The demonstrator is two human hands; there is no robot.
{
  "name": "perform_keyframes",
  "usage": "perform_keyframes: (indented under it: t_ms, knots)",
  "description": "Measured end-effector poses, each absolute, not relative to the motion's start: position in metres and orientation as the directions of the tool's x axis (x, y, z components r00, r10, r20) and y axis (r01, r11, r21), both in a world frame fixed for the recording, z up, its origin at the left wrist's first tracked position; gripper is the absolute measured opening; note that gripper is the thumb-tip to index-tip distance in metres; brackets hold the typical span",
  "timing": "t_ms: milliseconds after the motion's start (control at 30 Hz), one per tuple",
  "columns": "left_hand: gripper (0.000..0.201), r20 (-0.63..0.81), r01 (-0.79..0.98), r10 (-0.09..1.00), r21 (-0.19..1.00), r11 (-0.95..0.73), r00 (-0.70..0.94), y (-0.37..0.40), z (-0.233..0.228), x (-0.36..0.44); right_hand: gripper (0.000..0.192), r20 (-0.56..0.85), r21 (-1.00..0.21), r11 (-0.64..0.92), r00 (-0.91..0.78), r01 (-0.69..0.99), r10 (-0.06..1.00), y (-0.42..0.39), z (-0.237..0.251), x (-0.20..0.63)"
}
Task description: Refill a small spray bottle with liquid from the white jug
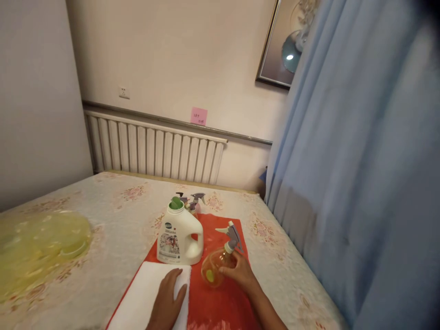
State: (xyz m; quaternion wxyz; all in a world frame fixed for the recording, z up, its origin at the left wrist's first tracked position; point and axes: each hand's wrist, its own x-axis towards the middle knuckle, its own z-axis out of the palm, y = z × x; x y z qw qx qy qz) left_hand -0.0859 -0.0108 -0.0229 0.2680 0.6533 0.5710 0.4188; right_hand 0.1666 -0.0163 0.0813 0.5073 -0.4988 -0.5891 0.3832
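Observation:
My left hand lies flat, fingers apart, on a folded white cloth at the near edge of a red mat. My right hand grips the round amber body of a spray bottle with a grey and white trigger head, tilted on the mat. A white detergent jug with a green cap stands upright just behind the cloth. Two more spray bottle heads show behind the jug.
The mat lies on a bed with a floral cover. A yellow translucent plastic thing lies at the left. A white radiator lines the far wall. A blue curtain hangs close at the right.

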Motion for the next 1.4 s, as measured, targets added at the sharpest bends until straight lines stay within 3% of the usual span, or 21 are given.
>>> perform_keyframes:
  t_ms: [33, 100, 167, 300, 433, 633, 800, 1067, 1233, 1400]
  knots:
    - [0.054, 0.114, 0.321, 0.993, 0.94, -0.11, 0.007, -0.018, -0.013, -0.077, 0.045, 0.204, -0.971, 0.207, -0.038, 0.119, 0.978, -0.024, 0.084, 0.165]
    - [0.063, -0.096, -0.082, 0.984, 0.991, 0.11, 0.149, -0.036, 0.01, -0.06, 0.048, 0.187, -0.982, 0.183, -0.127, -0.038, 0.974, -0.039, 0.089, 0.159]
    - [0.067, -0.183, -0.383, 0.94, 0.878, 0.287, 0.287, -0.055, 0.032, -0.048, 0.051, 0.176, -0.979, 0.154, -0.173, -0.135, 0.969, -0.053, 0.095, 0.153]
    - [0.065, -0.115, -0.587, 0.867, 0.692, 0.421, 0.485, -0.087, 0.065, -0.037, 0.051, 0.172, -0.969, 0.127, -0.208, -0.214, 0.963, -0.077, 0.107, 0.14]
    - [0.067, -0.09, -0.629, 0.856, 0.639, 0.443, 0.51, -0.1, 0.084, -0.037, 0.048, 0.172, -0.966, 0.127, -0.193, -0.227, 0.966, -0.091, 0.113, 0.133]
    - [0.062, -0.069, -0.628, 0.869, 0.663, 0.407, 0.49, -0.106, 0.094, -0.037, 0.038, 0.2, -0.961, 0.229, 0.182, -0.154, 0.963, -0.085, 0.107, 0.135]
    - [0.069, -0.087, -0.6, 0.86, 0.681, 0.419, 0.502, -0.106, 0.085, -0.035, 0.031, 0.183, -0.965, 0.229, 0.305, -0.125, 0.935, -0.082, 0.108, 0.133]
    - [0.067, -0.152, -0.585, 0.849, 0.663, 0.467, 0.506, -0.116, 0.085, -0.031, 0.036, 0.147, -0.951, 0.224, 0.323, -0.215, 0.935, -0.09, 0.109, 0.13]
    - [0.058, -0.179, -0.655, 0.862, 0.582, 0.482, 0.474, -0.126, 0.083, -0.023, 0.039, 0.149, -0.909, 0.236, 0.262, -0.342, 0.953, -0.095, 0.113, 0.131]
    - [0.059, -0.282, -0.603, 0.771, 0.493, 0.627, 0.572, -0.123, 0.074, -0.02, 0.041, 0.189, -0.815, 0.197, 0.072, -0.544, 0.979, -0.103, 0.13, 0.127]
